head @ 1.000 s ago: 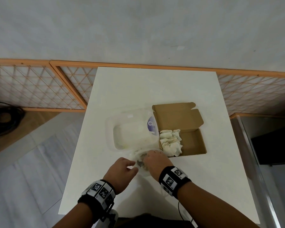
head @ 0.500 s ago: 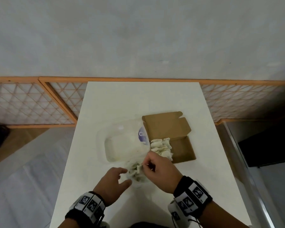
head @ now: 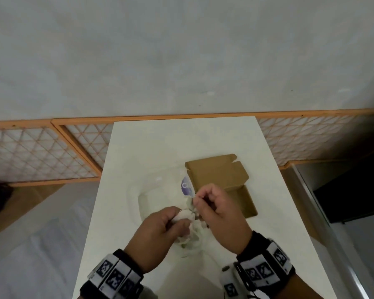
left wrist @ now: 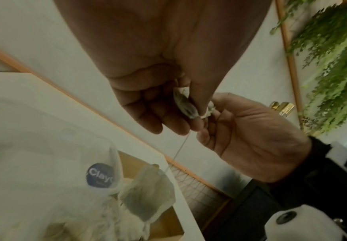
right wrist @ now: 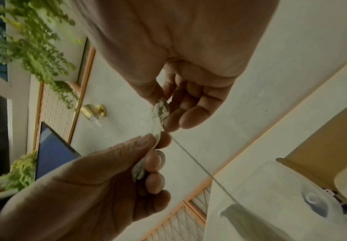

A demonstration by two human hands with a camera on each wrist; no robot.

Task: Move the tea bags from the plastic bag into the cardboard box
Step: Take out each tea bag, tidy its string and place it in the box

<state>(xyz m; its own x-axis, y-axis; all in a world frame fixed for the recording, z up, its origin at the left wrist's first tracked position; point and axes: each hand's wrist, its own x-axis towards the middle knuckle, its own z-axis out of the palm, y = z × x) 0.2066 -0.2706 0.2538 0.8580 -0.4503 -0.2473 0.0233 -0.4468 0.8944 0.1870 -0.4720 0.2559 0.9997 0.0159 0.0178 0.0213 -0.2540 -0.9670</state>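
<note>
Right hand (head: pixel 217 209) and left hand (head: pixel 160 230) have lifted (both pinching) a tea bag (left wrist: pixel 184 103) above the plastic bag (head: pixel 160 197).

- Light is dim, soft and greenish in all 3 views; no glare.
- The head view bends straight lines at its edges, darkens toward the right, and smears both hands.
- The foliage (left wrist: pixel 333 53) in both wrist views is streaked with motion blur; close palms stay shadowed.

White table (head: pixel 160 147) against pale grey wall (head: pixel 181 50); orange-framed lattice panels (head: pixel 35 156) along its base; hanging greenery (left wrist: pixel 333 57); wood floor.
</note>
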